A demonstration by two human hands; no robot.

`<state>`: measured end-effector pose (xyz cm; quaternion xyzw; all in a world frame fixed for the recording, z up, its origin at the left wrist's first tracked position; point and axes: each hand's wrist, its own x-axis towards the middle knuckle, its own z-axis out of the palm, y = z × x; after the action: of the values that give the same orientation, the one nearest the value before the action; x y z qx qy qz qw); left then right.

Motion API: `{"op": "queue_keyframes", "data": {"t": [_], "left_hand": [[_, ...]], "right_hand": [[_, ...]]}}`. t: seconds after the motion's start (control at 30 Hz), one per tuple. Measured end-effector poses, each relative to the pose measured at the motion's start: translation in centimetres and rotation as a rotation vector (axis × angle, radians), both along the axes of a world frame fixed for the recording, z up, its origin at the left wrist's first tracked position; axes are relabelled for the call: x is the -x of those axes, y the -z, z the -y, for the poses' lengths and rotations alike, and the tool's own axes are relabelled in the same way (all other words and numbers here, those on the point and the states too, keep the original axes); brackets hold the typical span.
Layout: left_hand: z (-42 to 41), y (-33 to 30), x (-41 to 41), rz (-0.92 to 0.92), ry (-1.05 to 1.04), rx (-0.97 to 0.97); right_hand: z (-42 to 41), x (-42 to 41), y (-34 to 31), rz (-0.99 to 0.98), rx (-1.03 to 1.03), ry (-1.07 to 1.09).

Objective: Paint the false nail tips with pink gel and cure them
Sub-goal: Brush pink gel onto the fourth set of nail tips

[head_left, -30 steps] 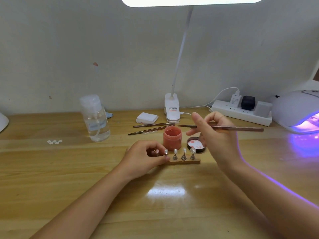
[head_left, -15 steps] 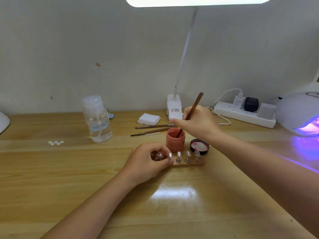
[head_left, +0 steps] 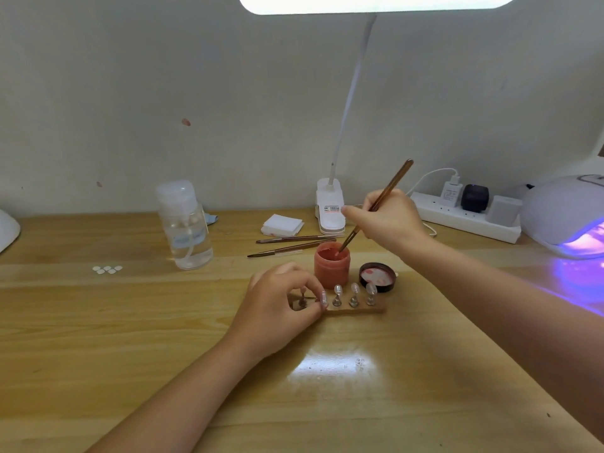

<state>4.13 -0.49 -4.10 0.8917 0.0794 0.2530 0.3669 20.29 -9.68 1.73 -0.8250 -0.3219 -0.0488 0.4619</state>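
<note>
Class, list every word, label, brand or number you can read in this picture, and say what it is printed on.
No text can be read.
Lamp clip base: red and black label, too blurred.
White charger: grey print, too small.
Pump bottle: pale blue label, unreadable.

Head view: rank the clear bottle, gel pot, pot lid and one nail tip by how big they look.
1. Clear bottle
2. Gel pot
3. Pot lid, close to the pot in width but flatter
4. Nail tip

All sit at similar depth.

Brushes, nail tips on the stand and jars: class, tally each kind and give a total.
Brushes: 3, one in the right hand, two lying on the desk
Nail tips: 4 visible
Jars: 1
Total: 8
</note>
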Motion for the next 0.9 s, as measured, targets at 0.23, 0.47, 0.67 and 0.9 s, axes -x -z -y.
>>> {"op": "queue_keyframes", "data": {"t": [0.23, 0.47, 0.67, 0.9], "left_hand": [[0.0, -0.2, 0.2, 0.205, -0.082, 0.045], [-0.1, -0.5, 0.4, 0.213, -0.093, 0.196], [0.2, -0.8, 0.6, 0.251, -0.077, 0.195], [0.1, -0.7, 0.5, 0.284, -0.059, 0.157]], "right_hand": [[1.1, -0.1, 0.3, -0.239, -0.139, 0.001], [1.6, -0.1, 0.5, -0.288, -0.136, 0.016], [1.8, -0.4, 0.6, -0.325, -0.152, 0.040], [2.6, -0.3, 0.3, -0.354, -0.249, 0.061]]}}
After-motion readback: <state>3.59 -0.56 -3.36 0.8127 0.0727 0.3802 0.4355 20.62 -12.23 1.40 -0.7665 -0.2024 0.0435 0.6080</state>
